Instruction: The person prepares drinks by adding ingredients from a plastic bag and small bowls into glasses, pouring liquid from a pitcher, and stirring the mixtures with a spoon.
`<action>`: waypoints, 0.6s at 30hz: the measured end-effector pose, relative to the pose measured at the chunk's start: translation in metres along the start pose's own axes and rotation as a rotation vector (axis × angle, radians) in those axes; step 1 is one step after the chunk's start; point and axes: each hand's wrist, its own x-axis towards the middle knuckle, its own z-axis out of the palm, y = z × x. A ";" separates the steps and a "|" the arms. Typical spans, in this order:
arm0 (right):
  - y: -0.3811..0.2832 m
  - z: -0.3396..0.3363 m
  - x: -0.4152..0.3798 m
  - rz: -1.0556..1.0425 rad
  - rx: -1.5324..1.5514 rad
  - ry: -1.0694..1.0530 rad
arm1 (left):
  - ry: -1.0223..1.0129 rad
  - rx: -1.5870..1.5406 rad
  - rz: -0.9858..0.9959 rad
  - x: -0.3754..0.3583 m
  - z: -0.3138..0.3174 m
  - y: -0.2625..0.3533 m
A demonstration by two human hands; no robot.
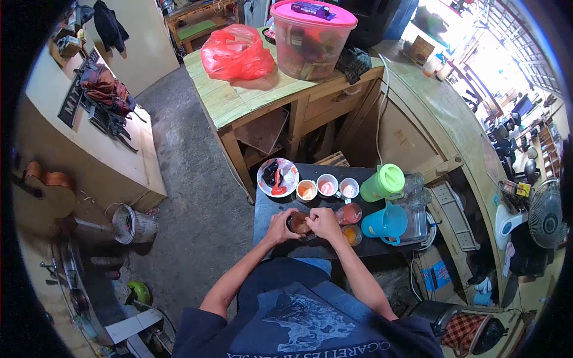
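Observation:
My left hand (282, 227) is wrapped round a glass of brown drink (299, 222) at the near edge of the small dark table. Over the glass's right side, my right hand (324, 224) has its fingers pinched together; whatever is in them is hidden. Just right of it stand a glass of reddish drink (350, 213) and a glass of orange drink (352, 235). Behind are an orange-toned cup (307, 190), a cup with pinkish contents (327, 185) and a smaller white cup (349, 188). A plate (289, 173) at the back left bears black and red plastic wrappers.
A green lidded pitcher (383, 182) and a blue pitcher (385, 222) stand at the table's right, near a clear plastic container (416, 230). Beyond, a wooden counter (250, 98) carries a red plastic bag (237, 53) and a pink-lidded tub (310, 45). A bucket (135, 225) sits on the floor at left.

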 end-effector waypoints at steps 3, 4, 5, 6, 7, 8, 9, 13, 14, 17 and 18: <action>0.002 0.000 -0.002 -0.013 -0.107 -0.032 | -0.016 0.018 -0.030 -0.002 -0.006 0.009; 0.007 0.001 0.000 -0.024 -0.061 -0.080 | -0.027 0.016 -0.041 -0.001 -0.007 0.010; 0.012 0.002 0.000 -0.034 -0.015 -0.128 | -0.028 -0.009 -0.041 -0.001 -0.005 0.008; 0.008 0.000 0.000 -0.023 -0.027 -0.073 | -0.031 -0.034 -0.040 -0.001 -0.004 0.005; 0.003 -0.002 -0.001 -0.011 -0.038 -0.017 | -0.034 -0.059 -0.038 0.000 -0.003 0.003; 0.000 -0.004 0.000 -0.002 -0.051 0.038 | -0.032 -0.043 -0.030 0.000 -0.001 0.002; 0.003 -0.003 0.000 -0.019 -0.077 0.020 | -0.028 -0.027 -0.024 0.000 -0.003 0.004; 0.010 -0.003 0.003 -0.037 -0.036 -0.128 | -0.008 -0.025 0.004 -0.001 -0.004 0.004; 0.010 -0.004 0.003 -0.027 0.009 -0.181 | -0.014 -0.020 -0.004 -0.001 -0.003 0.003; 0.003 -0.003 0.000 0.034 -0.054 0.016 | -0.007 -0.006 0.000 -0.001 -0.001 -0.001; 0.001 -0.004 0.000 0.008 -0.088 -0.013 | 0.010 0.000 0.016 -0.001 0.001 -0.002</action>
